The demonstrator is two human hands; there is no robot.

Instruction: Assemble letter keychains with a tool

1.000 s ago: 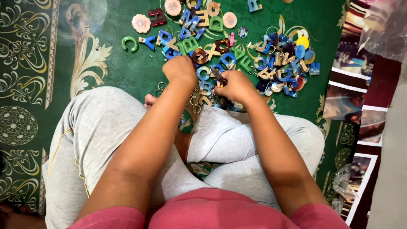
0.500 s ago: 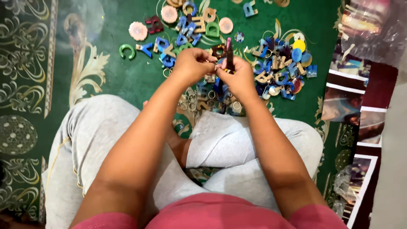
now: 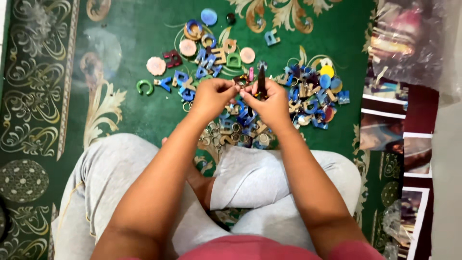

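Pinching tight, the left hand [image 3: 211,96] has thumb and fingertips closed on a small dark keychain piece [image 3: 240,79], held up in the air over the pile. Right beside it, almost knuckle to knuckle, the right hand [image 3: 272,103] is clamped round a slim dark tool [image 3: 261,79] that stands upright out of the fist, its tip just next to the piece. What kind of tool it is, I cannot tell.

Below both hands, the floor is crowded: a loose pile of letter shapes [image 3: 308,94] in blue, tan and red spreads to the right, flat and hard-edged, glossy like cast resin. A bunch of thin metal rings [image 3: 226,137] lies just short of the crossed legs in grey trousers [image 3: 255,175].

Out to the left things thin out: a green ring-shaped letter [image 3: 144,86], a pink round disc [image 3: 156,66] and a dark red letter [image 3: 172,58] sit apart from each other, with bare carpet between. The carpet [image 3: 130,29] is deep green, short-piled, with cream scrollwork, and it runs open towards the left border. On the right edge, printed sheets [image 3: 385,125] and a crinkled clear plastic bag [image 3: 414,43] hem the pile in.
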